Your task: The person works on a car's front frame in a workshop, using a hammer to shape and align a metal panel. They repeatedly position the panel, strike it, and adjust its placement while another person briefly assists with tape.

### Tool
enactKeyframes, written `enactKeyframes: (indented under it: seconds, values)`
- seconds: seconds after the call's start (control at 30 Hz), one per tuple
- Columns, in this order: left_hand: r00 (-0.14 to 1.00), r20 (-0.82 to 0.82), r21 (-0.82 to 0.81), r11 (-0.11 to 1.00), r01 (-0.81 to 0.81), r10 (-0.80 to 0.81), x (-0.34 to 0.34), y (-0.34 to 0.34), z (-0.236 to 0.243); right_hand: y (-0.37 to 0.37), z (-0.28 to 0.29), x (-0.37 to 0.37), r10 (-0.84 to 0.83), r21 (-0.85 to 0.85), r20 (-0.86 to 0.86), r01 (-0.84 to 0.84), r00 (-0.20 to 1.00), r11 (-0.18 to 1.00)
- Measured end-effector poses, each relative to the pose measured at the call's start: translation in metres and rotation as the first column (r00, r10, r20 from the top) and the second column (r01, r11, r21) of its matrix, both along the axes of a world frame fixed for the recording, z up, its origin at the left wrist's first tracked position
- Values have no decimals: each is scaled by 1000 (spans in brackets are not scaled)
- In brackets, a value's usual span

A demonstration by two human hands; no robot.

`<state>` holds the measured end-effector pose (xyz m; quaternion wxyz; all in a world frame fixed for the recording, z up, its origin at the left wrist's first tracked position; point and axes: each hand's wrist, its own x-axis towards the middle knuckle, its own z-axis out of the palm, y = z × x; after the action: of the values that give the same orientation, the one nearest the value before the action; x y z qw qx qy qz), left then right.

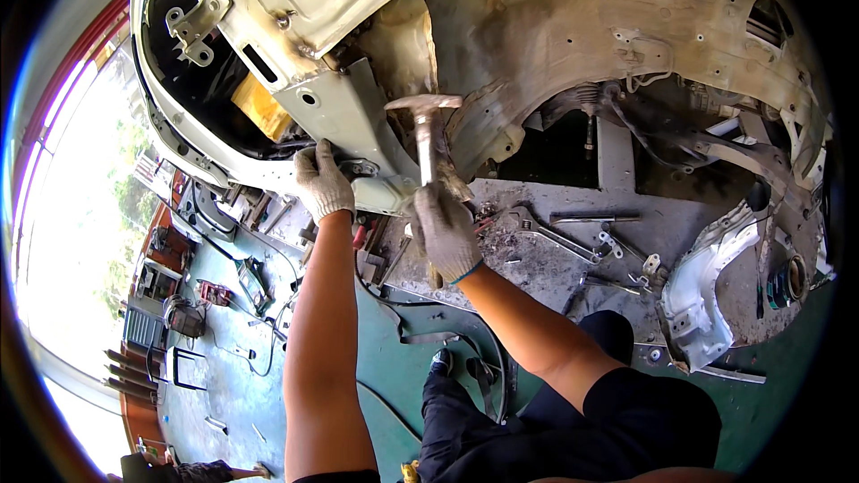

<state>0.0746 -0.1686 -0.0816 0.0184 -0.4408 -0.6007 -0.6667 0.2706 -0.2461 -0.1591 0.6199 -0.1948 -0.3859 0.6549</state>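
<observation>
My right hand point(444, 231), in a pale knit glove, is closed around the handle of a hammer point(426, 154). The hammer stands upright with its worn metal head at the top, in front of the car body's lower pillar panel point(344, 116). My left hand point(324, 184), gloved too, grips the door sill point(268, 172) at the foot of that pillar, fingers curled over its edge. Whether anything small is under those fingers is hidden. A door opening with a yellow block point(260, 107) inside lies beyond the left hand.
A stripped wheel arch point(573, 94) spans the right. Below it, a grey metal platform point(528, 264) carries wrenches point(564, 240) and a cut white body panel point(707, 295). Hoses point(394, 411) and a strap cross the green floor. Tools and machines line the left, where another person's leg point(243, 472) shows.
</observation>
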Motion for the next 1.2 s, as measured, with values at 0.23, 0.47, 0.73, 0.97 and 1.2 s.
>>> enactKeyframes:
  seconds: [0.23, 0.47, 0.73, 0.97, 1.2]
  values:
    - [998, -62, 34, 999, -17, 19, 2, -1, 2, 17, -17, -16, -170, 178, 322, 117, 931, 977]
    - [999, -21, 18, 999, -41, 42, 5, -1, 2, 6, 1, 2, -68, -176, -84, 52, 994, 983]
    - [989, -123, 27, 997, -79, 81, 12, -7, 6, 11, 16, 11, -8, -132, 13, 10, 1000, 991]
    - [989, -117, 35, 996, -85, 89, 9, -3, 3, 13, 7, 3, 97, -90, -162, -113, 982, 990]
    - [993, -100, 64, 996, -55, 62, 10, -3, 5, 19, 19, 10, 196, -67, 27, -194, 980, 979]
